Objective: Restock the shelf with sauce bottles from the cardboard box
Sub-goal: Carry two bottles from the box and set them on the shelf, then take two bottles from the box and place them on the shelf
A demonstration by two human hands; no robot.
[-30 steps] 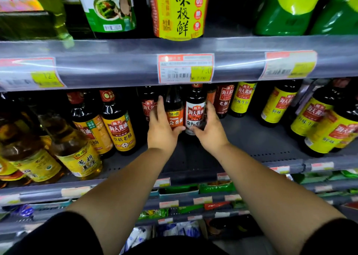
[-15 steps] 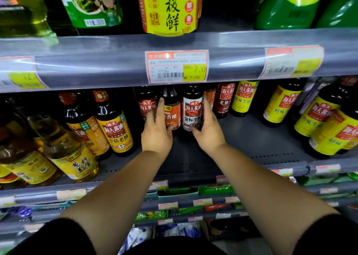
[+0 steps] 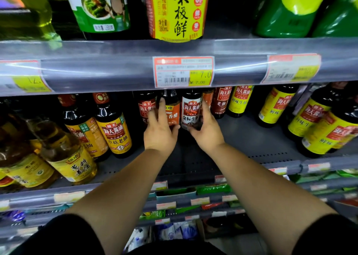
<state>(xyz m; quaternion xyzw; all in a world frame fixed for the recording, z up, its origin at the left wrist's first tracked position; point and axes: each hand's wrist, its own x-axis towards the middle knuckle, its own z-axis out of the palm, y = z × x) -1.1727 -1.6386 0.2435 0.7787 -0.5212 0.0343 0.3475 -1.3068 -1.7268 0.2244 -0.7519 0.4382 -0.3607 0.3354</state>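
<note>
Both your hands reach to the back of the shelf (image 3: 251, 138), right under the price tag (image 3: 183, 71). Your left hand (image 3: 159, 132) lies against the orange bottle (image 3: 172, 109), its fingers (image 3: 161, 104) straight and spread. The outer ones cross onto the red bottle (image 3: 146, 107) just beside it, and the thumb sits low at the orange bottle's right side. Your right hand (image 3: 208, 132) holds the white bottle (image 3: 190, 107): thumb across its lower front, forefinger up along its right side, the other fingers hidden behind it. Both bottles stand upright, touching each other, near the back edge in the middle of the shelf.
</note>
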